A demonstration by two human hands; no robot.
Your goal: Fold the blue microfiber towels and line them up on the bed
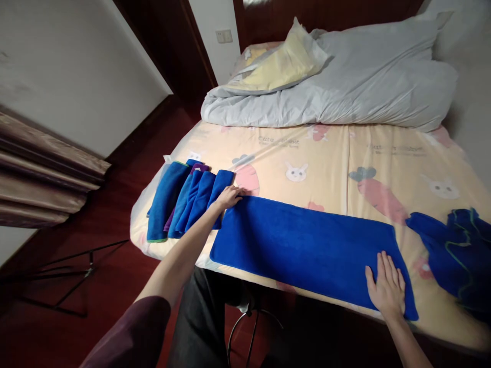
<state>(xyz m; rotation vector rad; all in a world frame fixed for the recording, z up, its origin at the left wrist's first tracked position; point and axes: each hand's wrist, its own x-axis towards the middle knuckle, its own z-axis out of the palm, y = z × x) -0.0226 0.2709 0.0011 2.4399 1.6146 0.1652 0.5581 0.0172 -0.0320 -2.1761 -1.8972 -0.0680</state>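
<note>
A blue towel [307, 243] lies spread flat along the near edge of the bed, its long side running left to right. My right hand [387, 286] rests palm down near the towel's right end, fingers stretched out. At the far left corner of the towel is my left hand [231, 195], its fingers extended over the cloth and pointing right. Just left of it sits a row of rolled or folded towels [195, 199], mostly blue, one purple. My left forearm covers part of that row.
A crumpled blue cloth pile [460, 255] with green edging lies at the bed's right. Across the back stretches a grey quilt [345, 82] with a pale yellow pillow [284, 64]. The patterned bed sheet [330, 163] lies beneath. Black tripod legs [72, 276] stand on the floor at left.
</note>
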